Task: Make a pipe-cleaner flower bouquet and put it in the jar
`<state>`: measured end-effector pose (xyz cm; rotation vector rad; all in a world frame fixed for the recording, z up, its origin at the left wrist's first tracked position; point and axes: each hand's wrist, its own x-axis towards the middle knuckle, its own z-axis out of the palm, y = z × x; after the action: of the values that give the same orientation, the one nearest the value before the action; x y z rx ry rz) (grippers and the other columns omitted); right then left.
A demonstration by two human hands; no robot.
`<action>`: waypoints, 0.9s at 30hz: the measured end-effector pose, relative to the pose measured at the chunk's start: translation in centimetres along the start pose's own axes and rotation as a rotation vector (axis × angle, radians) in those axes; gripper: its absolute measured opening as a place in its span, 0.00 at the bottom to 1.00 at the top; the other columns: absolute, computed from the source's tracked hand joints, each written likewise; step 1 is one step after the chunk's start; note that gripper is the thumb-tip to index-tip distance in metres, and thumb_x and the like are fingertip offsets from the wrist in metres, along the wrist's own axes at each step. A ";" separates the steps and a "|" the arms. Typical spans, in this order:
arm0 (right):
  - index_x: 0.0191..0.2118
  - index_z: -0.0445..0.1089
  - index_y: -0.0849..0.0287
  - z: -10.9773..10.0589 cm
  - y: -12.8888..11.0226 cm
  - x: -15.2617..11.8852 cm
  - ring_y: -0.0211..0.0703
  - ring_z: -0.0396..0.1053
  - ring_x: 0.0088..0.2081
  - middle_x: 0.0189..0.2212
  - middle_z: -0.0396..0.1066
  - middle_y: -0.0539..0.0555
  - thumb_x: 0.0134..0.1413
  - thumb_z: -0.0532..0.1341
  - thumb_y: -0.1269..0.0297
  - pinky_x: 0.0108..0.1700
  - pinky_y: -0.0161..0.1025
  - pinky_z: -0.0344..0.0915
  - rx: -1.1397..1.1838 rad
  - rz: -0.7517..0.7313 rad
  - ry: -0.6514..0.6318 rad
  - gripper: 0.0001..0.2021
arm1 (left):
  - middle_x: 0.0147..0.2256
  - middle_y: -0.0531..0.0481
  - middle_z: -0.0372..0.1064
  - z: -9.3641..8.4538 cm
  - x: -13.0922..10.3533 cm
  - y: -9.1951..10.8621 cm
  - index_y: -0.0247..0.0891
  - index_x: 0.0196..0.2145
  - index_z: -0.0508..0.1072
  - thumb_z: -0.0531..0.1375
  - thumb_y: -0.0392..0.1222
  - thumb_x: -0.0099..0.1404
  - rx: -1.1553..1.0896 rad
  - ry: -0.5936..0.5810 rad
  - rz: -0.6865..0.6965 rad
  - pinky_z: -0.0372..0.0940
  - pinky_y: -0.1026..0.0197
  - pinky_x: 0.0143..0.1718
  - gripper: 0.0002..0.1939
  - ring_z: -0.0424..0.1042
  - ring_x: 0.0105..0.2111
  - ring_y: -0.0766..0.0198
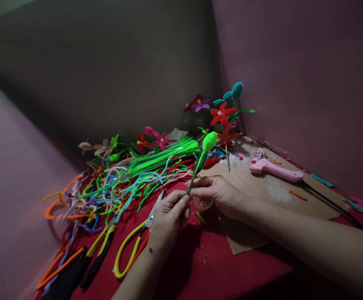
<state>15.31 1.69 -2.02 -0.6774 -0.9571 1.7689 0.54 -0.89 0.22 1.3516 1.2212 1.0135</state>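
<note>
A pipe-cleaner flower with a bright lime-green bud (210, 141) stands tilted between my two hands. Dark green leaves (200, 162) line its stem. My left hand (172, 214) pinches the stem near its lower end. Close beside it, the fingers of my right hand (220, 192) close on the same stem from the right. A pale ring-shaped roll (203, 204) shows just under the right fingers; whether it is held or lies on the table, I cannot tell.
Scissors (128, 250) and yellow-black pliers (100, 254) lie left on the red tabletop (200, 266). Behind are tangled pipe cleaners (106, 196), a green bundle (165, 156) and finished flowers (223, 113). A pink glue gun (277, 170) rests on a brown board (263, 196) at right, its cord trailing.
</note>
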 end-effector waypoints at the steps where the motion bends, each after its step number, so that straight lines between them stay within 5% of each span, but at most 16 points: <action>1: 0.32 0.74 0.61 0.0 -0.1 0.0 0.31 0.61 0.25 0.24 0.69 0.48 0.35 0.68 0.67 0.31 0.34 0.55 -0.004 0.000 0.006 0.12 | 0.14 0.59 0.57 0.0 0.0 0.0 0.35 0.30 0.71 0.60 0.46 0.55 -0.018 -0.009 -0.009 0.47 0.72 0.14 0.11 0.52 0.12 0.76; 9: 0.26 0.73 0.65 0.4 -0.7 -0.4 0.33 0.65 0.25 0.21 0.69 0.49 0.34 0.68 0.69 0.33 0.35 0.61 0.004 -0.006 -0.066 0.08 | 0.13 0.58 0.61 -0.9 0.4 -0.5 0.34 0.29 0.68 0.57 0.42 0.60 -0.377 -0.318 -0.236 0.48 0.75 0.06 0.08 0.51 0.06 0.77; 15: 0.29 0.74 0.64 0.4 -1.0 -0.8 0.35 0.66 0.26 0.22 0.70 0.50 0.41 0.64 0.67 0.34 0.35 0.61 -0.093 -0.122 -0.200 0.06 | 0.14 0.57 0.63 -1.4 0.5 -1.1 0.34 0.31 0.67 0.54 0.41 0.62 -0.549 -0.503 -0.232 0.49 0.73 0.03 0.07 0.46 0.04 0.78; 20: 0.23 0.72 0.64 0.2 -1.0 -0.7 0.36 0.64 0.27 0.22 0.69 0.51 0.41 0.63 0.68 0.35 0.36 0.59 -0.223 -0.157 -0.054 0.05 | 0.18 0.52 0.67 -0.7 0.3 -0.3 0.34 0.31 0.67 0.51 0.47 0.63 -0.103 -0.330 -0.117 0.54 0.70 0.09 0.13 0.58 0.09 0.73; 27: 0.23 0.72 0.64 -0.1 -0.7 -0.4 0.37 0.62 0.28 0.22 0.67 0.50 0.41 0.63 0.66 0.34 0.36 0.57 -0.394 -0.209 0.048 0.06 | 0.22 0.54 0.64 -0.1 -0.2 -1.4 0.37 0.33 0.69 0.57 0.42 0.58 0.702 0.105 0.428 0.56 0.67 0.25 0.07 0.63 0.21 0.70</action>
<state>15.85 1.53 -1.43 -0.8289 -1.3098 1.3874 0.22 -1.14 -1.13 2.1978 1.4757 0.9876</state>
